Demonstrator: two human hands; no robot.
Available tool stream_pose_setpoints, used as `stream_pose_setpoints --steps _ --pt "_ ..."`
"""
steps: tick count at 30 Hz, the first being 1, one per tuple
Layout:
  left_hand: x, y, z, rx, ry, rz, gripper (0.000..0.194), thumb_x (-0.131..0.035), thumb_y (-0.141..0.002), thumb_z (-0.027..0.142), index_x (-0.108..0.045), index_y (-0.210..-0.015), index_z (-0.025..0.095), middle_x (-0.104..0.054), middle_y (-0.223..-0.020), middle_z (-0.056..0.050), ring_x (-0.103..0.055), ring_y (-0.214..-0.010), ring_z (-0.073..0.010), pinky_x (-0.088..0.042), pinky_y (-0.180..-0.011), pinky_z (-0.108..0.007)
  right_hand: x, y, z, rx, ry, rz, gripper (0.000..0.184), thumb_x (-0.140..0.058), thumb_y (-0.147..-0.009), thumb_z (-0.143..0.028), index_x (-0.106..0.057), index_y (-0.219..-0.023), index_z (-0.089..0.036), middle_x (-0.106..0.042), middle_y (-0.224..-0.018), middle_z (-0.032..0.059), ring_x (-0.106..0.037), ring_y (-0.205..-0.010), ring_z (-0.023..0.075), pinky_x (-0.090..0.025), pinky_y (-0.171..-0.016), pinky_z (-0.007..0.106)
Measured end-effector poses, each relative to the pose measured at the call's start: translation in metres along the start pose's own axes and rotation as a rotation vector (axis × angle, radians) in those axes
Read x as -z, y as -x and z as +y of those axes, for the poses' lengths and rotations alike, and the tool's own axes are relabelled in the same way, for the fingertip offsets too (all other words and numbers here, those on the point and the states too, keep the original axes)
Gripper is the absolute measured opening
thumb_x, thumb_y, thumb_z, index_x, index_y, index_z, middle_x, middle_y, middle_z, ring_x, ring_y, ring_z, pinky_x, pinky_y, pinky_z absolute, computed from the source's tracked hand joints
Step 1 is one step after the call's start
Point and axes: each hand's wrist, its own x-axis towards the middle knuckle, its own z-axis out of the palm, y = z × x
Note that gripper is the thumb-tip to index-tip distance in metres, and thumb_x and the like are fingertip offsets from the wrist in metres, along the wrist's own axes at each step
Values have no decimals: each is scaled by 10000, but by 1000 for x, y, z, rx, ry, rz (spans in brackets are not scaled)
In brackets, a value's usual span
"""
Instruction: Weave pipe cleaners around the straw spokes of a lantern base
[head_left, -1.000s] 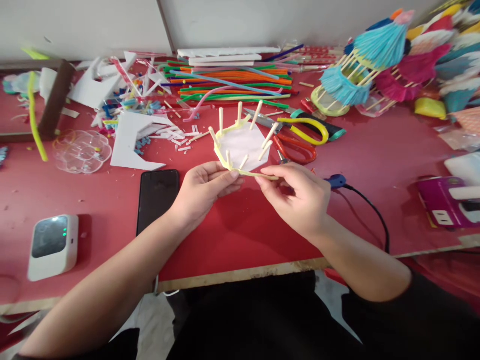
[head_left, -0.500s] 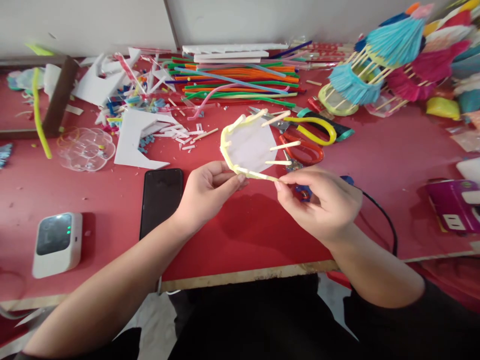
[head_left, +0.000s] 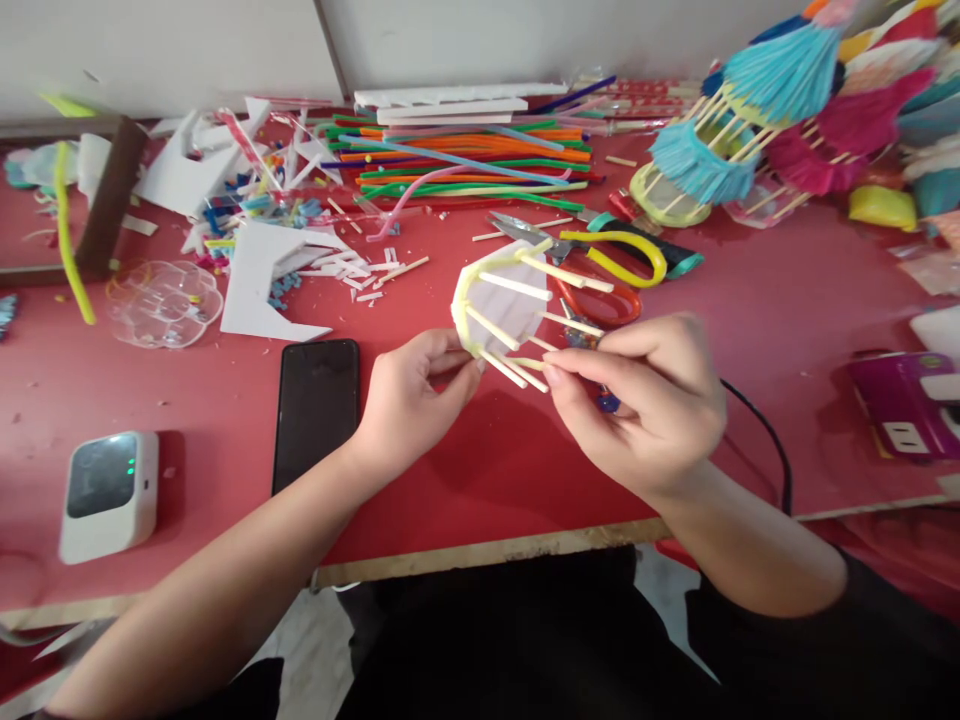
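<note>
The table [head_left: 450, 460] runs beneath everything, red on top. At its back on your right leans the blue tower [head_left: 784, 80], with a pink one [head_left: 870, 130] behind it. Pipe cleaners [head_left: 480, 160] lie in a bright heap along the middle of the back. Your right hand [head_left: 652, 400] is near the table's centre, with your left hand [head_left: 416, 395] across from it.

Between them is the base [head_left: 506, 310], a white sheet with a yellow rim, held above the table and tilted so that its sticks [head_left: 514, 287] point rightward and a little toward you. Your left fingers are closed on its lower left edge, thumb near the tips of the others. Your right fingers are pinched together on the free end of a thin yellow strand [head_left: 531, 363], beside the stick ends.

A cut white board [head_left: 251, 285] lies beyond your phone [head_left: 316, 405], which sits just beside your left forearm. The purple box [head_left: 904, 405] is far over on the right, and the white device [head_left: 110, 495] on the left. The clear tray [head_left: 165, 305] lies beyond that device. Yellow handles [head_left: 652, 255] and red handles [head_left: 622, 310] lie just past the base. Smallest are the white scraps [head_left: 345, 265] near the board.
</note>
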Motion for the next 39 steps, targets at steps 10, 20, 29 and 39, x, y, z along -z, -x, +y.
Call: stream_pose_setpoints --steps 10,20,29,39 --pt "3 -3 1 17 -14 60 166 -729 -835 272 -726 -959 162 -814 -974 -74 -773 -943 -234 -595 -773 -271 0 -4 -2 -44 -26 2 268 -702 -872 -179 -679 -1130 -250 -678 -861 49 -655 -763 201 -545 -713 375" --pt "6 -8 -6 174 299 22 258 -856 -749 328 -770 -919 154 -802 -830 -54 -766 -821 -182 -616 -822 -273 -7 0 5 -103 5 -47 229 -733 -881 -198 -666 -1094 -246 -764 -963 71 -735 -866 222 -591 -782 367" --pt "5 -7 -3 172 340 1 185 -825 -787 260 -767 -925 152 -805 -812 -25 -770 -800 -137 -613 -809 -216 -9 -2 -2 30 -105 -84 128 -719 -879 -109 -658 -914 -215 -751 -781 13 -707 -704 144 -592 -708 268" --pt "4 -6 -2 47 76 -12 167 -745 -813 248 -729 -949 153 -821 -905 -59 -785 -870 -194 -610 -783 -245 -13 -1 -2 62 -7 -31 151 -725 -857 -87 -629 -861 -205 -705 -689 12 -653 -635 141 -568 -666 274"
